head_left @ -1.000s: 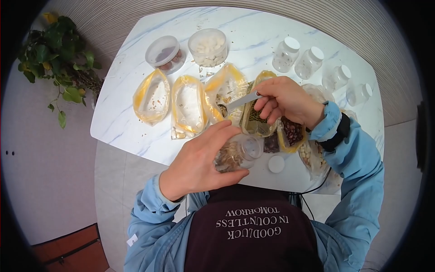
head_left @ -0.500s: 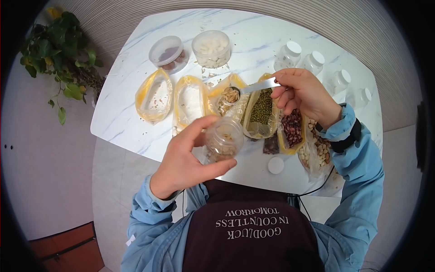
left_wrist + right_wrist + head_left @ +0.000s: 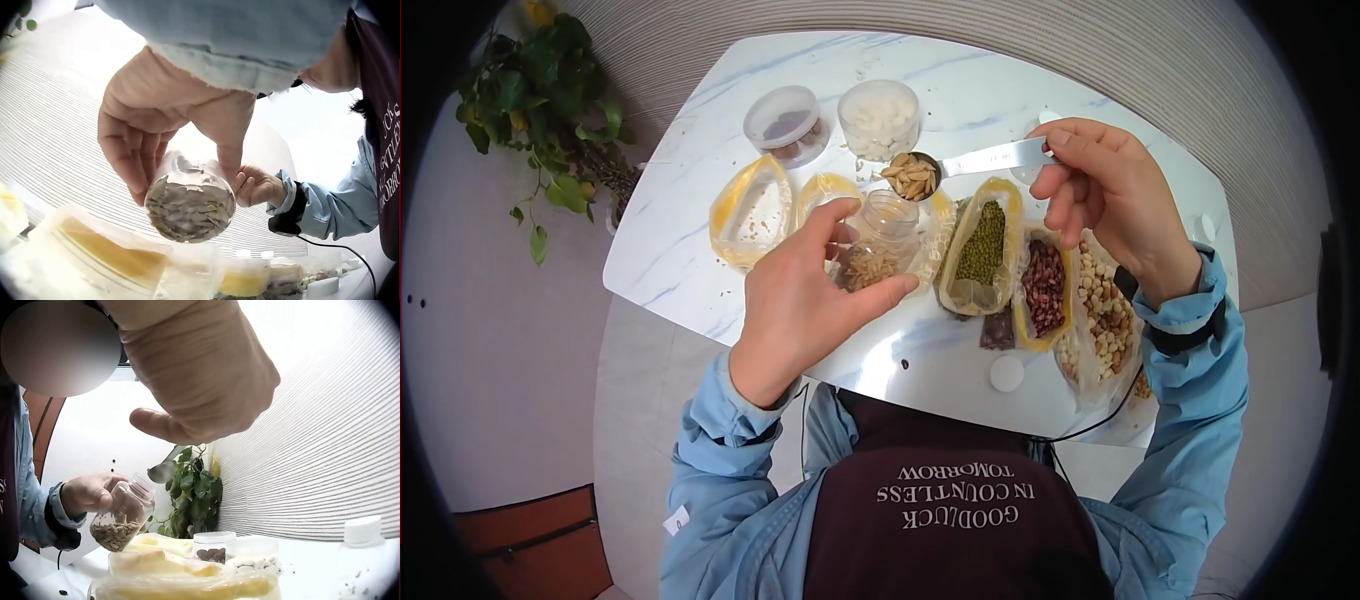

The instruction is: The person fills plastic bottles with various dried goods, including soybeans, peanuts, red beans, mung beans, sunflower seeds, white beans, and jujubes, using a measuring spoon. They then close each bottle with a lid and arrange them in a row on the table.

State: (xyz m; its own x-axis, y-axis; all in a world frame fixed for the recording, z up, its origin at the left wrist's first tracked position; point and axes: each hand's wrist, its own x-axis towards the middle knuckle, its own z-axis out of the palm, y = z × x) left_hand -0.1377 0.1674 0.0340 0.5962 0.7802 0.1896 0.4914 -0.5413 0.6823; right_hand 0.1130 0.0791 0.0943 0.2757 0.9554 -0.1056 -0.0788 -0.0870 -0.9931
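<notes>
My left hand grips a clear plastic jar around its sides, thumb on one side and fingers on the other. Light brown elongated seeds fill its lower part, best seen in the left wrist view through the jar base. In the right wrist view the jar leans with its uncapped mouth toward the spoon. My right hand pinches the handle end of a metal measuring spoon. Similar seeds are heaped in its bowl, which is just above the jar's mouth.
Open yellow-edged bags line the table; one holds green beans, another dark red beans. A bag of mixed nuts lies at right. Two round tubs stand behind. A white cap and one dark bean lie near the front edge.
The spoon has come up out of the third bag with seeds in it and moved over the jar. My left hand has shifted left and tipped the jar's mouth away from my body.
</notes>
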